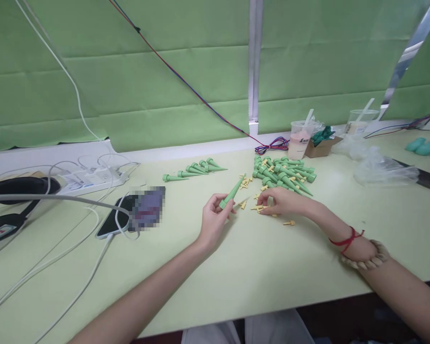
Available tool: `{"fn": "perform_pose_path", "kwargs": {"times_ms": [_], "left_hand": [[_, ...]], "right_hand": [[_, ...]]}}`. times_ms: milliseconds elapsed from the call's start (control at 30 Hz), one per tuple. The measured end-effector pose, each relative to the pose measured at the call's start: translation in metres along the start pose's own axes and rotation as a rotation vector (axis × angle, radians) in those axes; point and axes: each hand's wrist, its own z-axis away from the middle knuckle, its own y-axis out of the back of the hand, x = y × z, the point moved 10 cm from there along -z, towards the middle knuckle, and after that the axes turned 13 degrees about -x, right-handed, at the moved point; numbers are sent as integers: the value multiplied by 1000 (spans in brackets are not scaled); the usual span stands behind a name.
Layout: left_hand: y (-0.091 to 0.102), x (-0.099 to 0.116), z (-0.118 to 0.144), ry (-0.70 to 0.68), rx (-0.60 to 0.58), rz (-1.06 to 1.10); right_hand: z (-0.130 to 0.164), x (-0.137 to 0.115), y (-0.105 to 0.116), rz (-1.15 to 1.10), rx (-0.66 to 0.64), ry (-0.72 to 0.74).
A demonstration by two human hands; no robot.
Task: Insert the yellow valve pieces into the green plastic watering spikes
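My left hand (214,217) grips a green plastic spike (232,192) by its wide end, tip pointing up and away. My right hand (282,201) rests fingers-down on the table among several small yellow plastic pieces (258,208), pinching at one of them; the grip itself is hidden under the fingers. A large pile of green spikes (284,174) lies just beyond the right hand. A smaller row of green spikes (195,171) lies farther left. A red string and a bead bracelet (361,255) circle my right wrist.
A phone (129,215) on a white cable lies left of my left hand, with a power strip (93,177) and cables behind it. Two drink cups (301,138), a small cardboard box (320,145) and crumpled plastic bags (380,167) stand at the back right.
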Motion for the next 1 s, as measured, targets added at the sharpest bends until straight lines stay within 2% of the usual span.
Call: {"fn": "perform_pose_path", "kwargs": {"times_ms": [100, 167, 333, 533, 733, 833, 1000], "left_hand": [[-1, 2, 1, -29, -9, 23], [-1, 2, 2, -30, 1, 9], [1, 4, 7, -29, 48, 9], [8, 14, 12, -91, 106, 24], [19, 23, 7, -100, 104, -9], [15, 25, 6, -83, 56, 16], [-4, 8, 6, 64, -100, 206]], "right_hand": [[0, -5, 8, 122, 131, -15], [0, -5, 9, 152, 168, -51], [-1, -8, 7, 197, 215, -76], [3, -11, 11, 270, 257, -79], [8, -15, 20, 266, 318, -78], [8, -15, 20, 201, 347, -31], [10, -24, 26, 21, 420, 131]]}}
